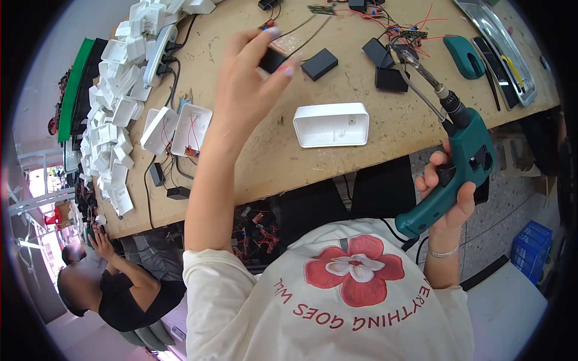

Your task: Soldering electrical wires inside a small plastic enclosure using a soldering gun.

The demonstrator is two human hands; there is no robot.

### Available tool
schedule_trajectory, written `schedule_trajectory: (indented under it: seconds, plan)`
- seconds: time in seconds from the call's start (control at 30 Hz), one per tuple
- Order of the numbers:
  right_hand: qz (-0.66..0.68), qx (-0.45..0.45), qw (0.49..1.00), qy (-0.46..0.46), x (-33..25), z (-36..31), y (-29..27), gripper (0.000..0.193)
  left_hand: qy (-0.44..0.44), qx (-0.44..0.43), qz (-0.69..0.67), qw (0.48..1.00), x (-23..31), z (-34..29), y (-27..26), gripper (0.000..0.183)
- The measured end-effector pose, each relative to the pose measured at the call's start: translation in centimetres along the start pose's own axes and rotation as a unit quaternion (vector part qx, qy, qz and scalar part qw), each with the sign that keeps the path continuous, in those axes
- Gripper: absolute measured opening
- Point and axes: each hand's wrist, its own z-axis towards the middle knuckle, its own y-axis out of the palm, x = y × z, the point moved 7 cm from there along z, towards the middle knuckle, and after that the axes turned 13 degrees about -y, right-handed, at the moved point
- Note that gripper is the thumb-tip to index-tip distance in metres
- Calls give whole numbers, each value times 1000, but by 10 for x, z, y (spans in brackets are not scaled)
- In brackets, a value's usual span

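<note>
My right hand (445, 186) grips a green soldering gun (466, 162) by its handle, fingers around the trigger. Its metal tip (415, 60) and thin feed tube point up and left, close to several black blocks and red wires. Over the table my left hand (250, 78) is raised with thumb and fingers spread apart. A black block (273, 61) shows in the gap between them, partly hidden by the hand. Dark wires run from that area to a small circuit board (322, 9) at the far edge. Another black block (320, 64) lies just right of my left hand.
A white open plastic case (332, 125) lies in front of me; two more cases (191, 130) with wires are at left. White cases (117, 120) are heaped beside a power strip (160, 57). A green tool (463, 57) and metal tray (503, 51) lie right. A co-worker (129, 286) sits left.
</note>
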Motion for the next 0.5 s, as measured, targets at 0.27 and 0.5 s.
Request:
schedule_trajectory:
  seconds: [0.27, 0.5]
  plan:
    - [10, 3, 1000, 29, 9, 0, 2, 77, -30, -109, 225, 968, -36, -81, -42, 54]
    - [-13, 19, 999, 40, 24, 2, 16, 75, -33, -59, 132, 989, -17, -44, -9, 58]
